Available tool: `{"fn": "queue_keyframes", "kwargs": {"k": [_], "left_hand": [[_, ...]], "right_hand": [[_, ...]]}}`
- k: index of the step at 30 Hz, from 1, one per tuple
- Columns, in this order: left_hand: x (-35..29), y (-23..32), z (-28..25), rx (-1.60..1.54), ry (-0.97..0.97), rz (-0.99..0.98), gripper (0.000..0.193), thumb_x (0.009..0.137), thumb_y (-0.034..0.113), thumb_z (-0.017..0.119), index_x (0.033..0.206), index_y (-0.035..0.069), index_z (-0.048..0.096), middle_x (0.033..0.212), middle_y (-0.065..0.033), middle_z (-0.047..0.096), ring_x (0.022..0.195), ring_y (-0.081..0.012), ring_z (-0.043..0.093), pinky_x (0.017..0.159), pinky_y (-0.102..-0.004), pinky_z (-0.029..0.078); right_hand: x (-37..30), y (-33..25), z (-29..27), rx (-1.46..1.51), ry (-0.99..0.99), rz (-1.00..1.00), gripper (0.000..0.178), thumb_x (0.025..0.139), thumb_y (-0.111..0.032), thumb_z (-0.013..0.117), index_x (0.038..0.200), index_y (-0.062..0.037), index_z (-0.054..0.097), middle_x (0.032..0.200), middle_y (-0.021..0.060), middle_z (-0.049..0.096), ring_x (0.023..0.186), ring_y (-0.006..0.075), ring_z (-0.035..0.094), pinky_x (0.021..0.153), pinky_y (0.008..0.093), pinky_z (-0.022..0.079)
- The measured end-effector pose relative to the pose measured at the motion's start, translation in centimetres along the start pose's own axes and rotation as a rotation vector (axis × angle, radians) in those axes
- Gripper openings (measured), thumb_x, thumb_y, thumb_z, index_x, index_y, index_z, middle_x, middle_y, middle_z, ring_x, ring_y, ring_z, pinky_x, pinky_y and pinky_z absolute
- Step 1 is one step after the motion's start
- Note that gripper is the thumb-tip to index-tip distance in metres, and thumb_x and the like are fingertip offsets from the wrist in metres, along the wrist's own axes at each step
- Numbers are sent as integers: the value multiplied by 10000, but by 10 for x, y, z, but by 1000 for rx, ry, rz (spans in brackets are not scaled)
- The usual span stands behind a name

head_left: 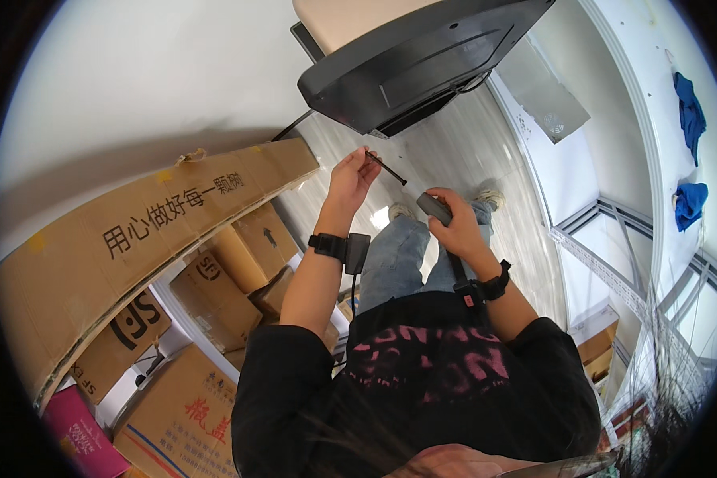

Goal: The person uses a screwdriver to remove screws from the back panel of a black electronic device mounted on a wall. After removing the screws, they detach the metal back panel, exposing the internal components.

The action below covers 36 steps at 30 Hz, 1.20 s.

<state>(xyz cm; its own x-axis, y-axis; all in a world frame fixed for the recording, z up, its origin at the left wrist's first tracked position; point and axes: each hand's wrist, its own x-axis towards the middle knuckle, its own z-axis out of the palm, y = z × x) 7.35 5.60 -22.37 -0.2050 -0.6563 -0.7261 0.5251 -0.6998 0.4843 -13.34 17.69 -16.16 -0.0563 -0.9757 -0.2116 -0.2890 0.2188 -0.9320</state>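
My left hand point(351, 182) pinches one end of a thin black rod point(387, 169) between its fingertips. The rod slants down to the right and widens slightly at its free tip. Wrapped in my right hand point(456, 229) is a grey block-shaped object point(433, 208) with rounded edges; its lower part is hidden by the fingers, so I cannot tell its exact kind. The rod's tip stays a short gap away from the grey object. Beyond both hands stands a large black-and-beige piece of equipment point(410, 76), its dark panel facing me.
A long cardboard box point(72, 231) lies across the left side, above shelves holding several brown cartons point(215, 299). A pink box point(84, 430) sits at lower left. White metal framing point(605, 259) and blue cloths point(690, 119) are at right. A cable point(476, 84) hangs by the equipment.
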Motion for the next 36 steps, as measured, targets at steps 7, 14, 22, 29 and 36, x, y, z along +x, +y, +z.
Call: {"fn": "queue_keyframes", "kwargs": {"k": [7, 14, 22, 29, 36], "left_hand": [[41, -11, -1, -104, -69, 30, 164, 938, 211, 560, 998, 65, 604, 904, -27, 626, 841, -140, 586, 770, -265, 489], [45, -11, 1, -48, -14, 63, 171, 940, 205, 556, 999, 52, 605, 929, -30, 636, 836, -128, 584, 774, -262, 480], [44, -10, -7, 253, 108, 278, 109, 883, 124, 633, 921, 22, 618, 841, -49, 640, 774, -140, 608, 669, -264, 508], [46, 5, 0, 949, 207, 1060, 351, 703, -9, 739, 1014, 17, 578, 847, -83, 621, 760, -184, 615, 636, -283, 509], [51, 13, 1, 1229, 191, 1046, 401, 684, -35, 703, 1051, 32, 557, 834, -92, 603, 719, -232, 600, 622, -337, 488]], "right_hand": [[0, 39, 44, 144, 22, 149, 442, 793, -122, 620, 1212, -57, 499, 948, 139, 613, 842, 229, 615, 757, 328, 477], [5, 54, 67, 215, 82, 159, 430, 806, -108, 612, 1219, -61, 504, 937, 132, 609, 831, 211, 608, 747, 325, 476], [16, 54, 62, 203, 114, 153, 415, 803, -93, 603, 1210, -55, 534, 1012, 155, 624, 902, 229, 612, 793, 322, 471], [13, 64, 71, 229, 128, 151, 416, 845, -16, 537, 1256, -60, 493, 1084, 73, 462, 801, 128, 549, 694, 257, 471], [4, 67, 86, 540, 212, 232, 519, 829, 22, 579, 1302, -42, 376, 1081, 92, 443, 776, 142, 565, 647, 277, 501]]}}
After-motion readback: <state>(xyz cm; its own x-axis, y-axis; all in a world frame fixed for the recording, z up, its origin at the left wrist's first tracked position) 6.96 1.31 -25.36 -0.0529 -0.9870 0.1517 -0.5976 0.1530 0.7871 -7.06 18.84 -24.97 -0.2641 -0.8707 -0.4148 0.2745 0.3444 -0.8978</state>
